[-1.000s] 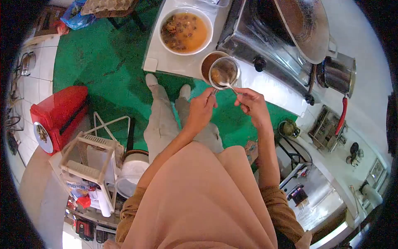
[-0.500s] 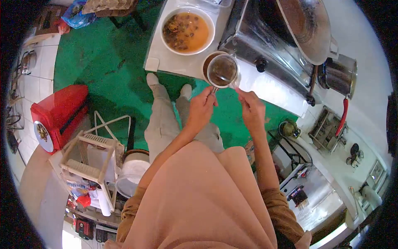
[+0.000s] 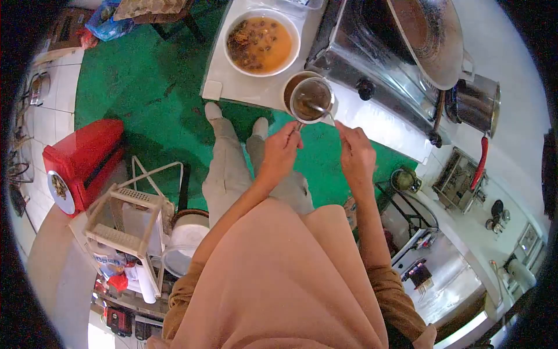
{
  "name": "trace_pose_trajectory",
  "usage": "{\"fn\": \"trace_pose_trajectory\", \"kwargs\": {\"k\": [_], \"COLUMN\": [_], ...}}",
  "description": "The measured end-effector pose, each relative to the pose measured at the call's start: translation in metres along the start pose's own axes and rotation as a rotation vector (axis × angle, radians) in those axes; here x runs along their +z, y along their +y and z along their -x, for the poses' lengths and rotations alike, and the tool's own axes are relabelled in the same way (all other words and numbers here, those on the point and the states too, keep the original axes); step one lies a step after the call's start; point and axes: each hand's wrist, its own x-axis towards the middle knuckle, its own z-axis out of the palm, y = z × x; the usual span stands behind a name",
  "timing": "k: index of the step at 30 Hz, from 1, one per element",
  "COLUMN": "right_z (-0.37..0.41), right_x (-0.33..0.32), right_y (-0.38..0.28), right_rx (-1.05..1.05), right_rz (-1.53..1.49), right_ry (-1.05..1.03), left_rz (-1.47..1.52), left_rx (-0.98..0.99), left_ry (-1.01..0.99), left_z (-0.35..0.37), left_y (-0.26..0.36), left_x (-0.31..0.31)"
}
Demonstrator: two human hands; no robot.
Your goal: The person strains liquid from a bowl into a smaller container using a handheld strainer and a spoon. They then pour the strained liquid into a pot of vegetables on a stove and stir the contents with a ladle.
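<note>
My left hand [image 3: 281,150] is closed around the handle of a round strainer [image 3: 303,111], which sits over a cup [image 3: 290,85] at the counter's near edge. Closed too, my right hand [image 3: 354,150] grips the handle of a metal spoon [image 3: 323,110]. The spoon's bowl end dips inside the strainer, over something brownish that I cannot make out. Beyond the cup, a white bowl [image 3: 295,51] holds orange-brown liquid with dark pieces floating in it.
Right of the cup stands a metal gas stove [image 3: 372,72] with a black knob; a large wok [image 3: 433,46] rests above it. A steel pot [image 3: 479,102] is farther right. Red bin-like container [image 3: 87,154] and a cream plastic rack [image 3: 136,200] stand at left.
The spoon now shows tilted inside the strainer, its handle running up to my right hand. My right hand has shifted slightly right; my left hand is nearly still.
</note>
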Motion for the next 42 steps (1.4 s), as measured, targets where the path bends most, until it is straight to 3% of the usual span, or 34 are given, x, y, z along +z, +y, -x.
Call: {"fn": "trace_pose_trajectory", "kwargs": {"k": [3,6,8,15,21,26,29,33,36,39,42], "right_z": [-0.002,0.003,0.005,0.003,0.004,0.010,0.010,0.008,0.015,0.013,0.008], "right_x": [0.005,0.007,0.001,0.008,0.007,0.014,0.010,0.015,0.017,0.010,0.010], "right_y": [-0.001,0.000,0.000,-0.004,0.000,-0.005,0.003,-0.002,0.002,0.004,-0.001], "right_rx": [0.046,-0.052,-0.032,0.013,0.030,-0.049,-0.002,0.058,-0.034,-0.043,0.101], "right_rz": [0.009,-0.112,0.029,-0.063,0.060,-0.130,0.029,0.016,-0.090,0.025,0.061], "right_ry": [0.060,0.067,-0.009,0.048,0.042,0.078,0.057,0.091,0.060,0.022,0.061], "left_rz": [0.012,0.042,-0.019,0.044,-0.022,-0.004,-0.027,-0.012,0.034,-0.030,-0.024], "left_rx": [0.010,0.074,-0.007,0.005,-0.085,-0.063,-0.040,-0.036,-0.037,0.003,0.031], "left_ry": [-0.045,0.022,0.007,-0.005,-0.042,-0.006,-0.014,-0.043,-0.001,-0.005,-0.047], "left_z": [0.002,0.001,-0.002,0.003,0.005,0.003,0.002,0.007,0.004,0.004,0.005], "left_y": [0.002,0.002,0.001,0.003,0.004,0.009,0.008,0.002,0.002,0.000,0.002], "left_x": [0.005,0.004,-0.003,0.006,0.001,-0.001,-0.006,0.005,0.003,-0.002,0.006]}}
